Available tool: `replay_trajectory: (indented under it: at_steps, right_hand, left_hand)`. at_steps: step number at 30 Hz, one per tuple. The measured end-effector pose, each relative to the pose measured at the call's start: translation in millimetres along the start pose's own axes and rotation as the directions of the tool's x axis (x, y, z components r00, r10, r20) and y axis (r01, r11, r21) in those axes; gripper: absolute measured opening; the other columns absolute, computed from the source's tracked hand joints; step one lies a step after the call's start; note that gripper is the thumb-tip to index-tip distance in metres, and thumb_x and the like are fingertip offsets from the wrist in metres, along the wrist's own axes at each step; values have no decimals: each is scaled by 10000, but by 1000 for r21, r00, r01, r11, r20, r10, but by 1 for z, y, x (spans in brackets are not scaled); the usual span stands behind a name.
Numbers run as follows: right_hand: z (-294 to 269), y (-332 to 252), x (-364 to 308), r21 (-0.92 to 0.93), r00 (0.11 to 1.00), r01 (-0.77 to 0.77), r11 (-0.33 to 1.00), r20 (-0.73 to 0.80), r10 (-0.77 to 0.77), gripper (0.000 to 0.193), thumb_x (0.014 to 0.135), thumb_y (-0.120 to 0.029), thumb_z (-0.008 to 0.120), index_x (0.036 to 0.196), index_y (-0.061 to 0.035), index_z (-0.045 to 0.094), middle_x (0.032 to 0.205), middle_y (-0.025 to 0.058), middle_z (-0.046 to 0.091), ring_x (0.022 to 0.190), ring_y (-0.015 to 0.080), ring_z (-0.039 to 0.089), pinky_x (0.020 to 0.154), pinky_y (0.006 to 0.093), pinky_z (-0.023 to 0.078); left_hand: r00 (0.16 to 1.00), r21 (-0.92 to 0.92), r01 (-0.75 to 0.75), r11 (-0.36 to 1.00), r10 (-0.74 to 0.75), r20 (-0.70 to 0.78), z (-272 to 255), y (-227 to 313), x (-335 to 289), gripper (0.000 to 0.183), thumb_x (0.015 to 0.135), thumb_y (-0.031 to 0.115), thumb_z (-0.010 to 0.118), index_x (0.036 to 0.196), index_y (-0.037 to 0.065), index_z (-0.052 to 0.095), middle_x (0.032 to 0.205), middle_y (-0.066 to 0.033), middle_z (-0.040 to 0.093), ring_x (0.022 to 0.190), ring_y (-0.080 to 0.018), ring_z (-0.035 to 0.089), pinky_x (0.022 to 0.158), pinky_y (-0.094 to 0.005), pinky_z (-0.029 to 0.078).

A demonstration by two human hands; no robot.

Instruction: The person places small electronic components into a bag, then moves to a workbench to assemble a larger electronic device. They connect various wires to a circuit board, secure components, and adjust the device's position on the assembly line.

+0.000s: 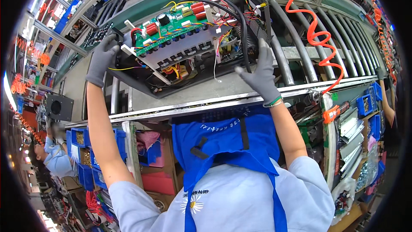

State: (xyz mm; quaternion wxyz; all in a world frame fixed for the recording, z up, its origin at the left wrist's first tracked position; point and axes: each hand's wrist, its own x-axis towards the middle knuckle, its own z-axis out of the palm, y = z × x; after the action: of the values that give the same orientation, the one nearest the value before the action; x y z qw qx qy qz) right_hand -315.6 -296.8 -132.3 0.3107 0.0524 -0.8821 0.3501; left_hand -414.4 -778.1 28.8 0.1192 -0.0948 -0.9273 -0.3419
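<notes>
An open black metal chassis (pixel 148 87) stands tilted in front of me. Inside it are a green circuit board (pixel 174 30) with red and black parts, a grey heat sink plate (pixel 189 55), and bundles of coloured wires. A thick black cable (pixel 243 38) loops over its right side. My left hand (pixel 102 60), in a grey glove, has its fingers curled over the chassis's left edge. My right hand (pixel 261 71), gloved too, lies with fingers stretched along the right side panel, thumb spread apart toward the cable. Its fingertips seem to touch the panel.
A roller conveyor (pixel 300 43) runs off to the right, with a metal rail (pixel 193 106) along its near side. An orange coiled hose (pixel 315 28) hangs over the rollers. Blue parts bins (pixel 88 163) stand at lower left. A co-worker (pixel 58 157) handles a black box (pixel 59 107) at far left.
</notes>
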Motion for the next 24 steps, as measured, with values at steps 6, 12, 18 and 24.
replay_trajectory:
  at_steps: [6,12,18,24]
  right_hand:
    - [3,6,12,5,995,-61,998,76,60,958,693,-437,783,1422,11,351,1295,236,470,1232,392,448,1025,490,373]
    - [-15,8,35,421,870,-343,840,480,115,694,791,-451,710,1308,-16,549,1215,197,550,1186,322,510,1029,397,378]
    - [-9,15,38,726,841,-442,526,540,-39,530,870,-327,653,1273,0,546,1170,72,576,1125,155,501,1023,310,361]
    - [-12,7,61,607,736,-511,609,675,-54,460,869,-326,645,1198,-8,596,1026,8,602,963,94,546,859,260,441]
  left_hand:
    - [1000,-125,12,992,-13,-6,1,-15,0,447,851,96,681,1271,-16,580,1151,-115,658,1061,-190,611,958,-301,462]
    - [999,-52,28,998,-29,-20,6,3,-4,440,862,113,677,1263,-38,578,1188,-151,654,1091,-208,616,971,-318,463]
    - [1000,41,-3,999,3,-8,10,20,-9,404,882,140,662,1245,-24,594,1159,-151,666,1059,-205,625,947,-313,471]
    - [999,5,40,999,-40,1,5,31,-14,403,872,164,678,1231,-4,607,1150,-151,671,1040,-202,632,931,-316,474]
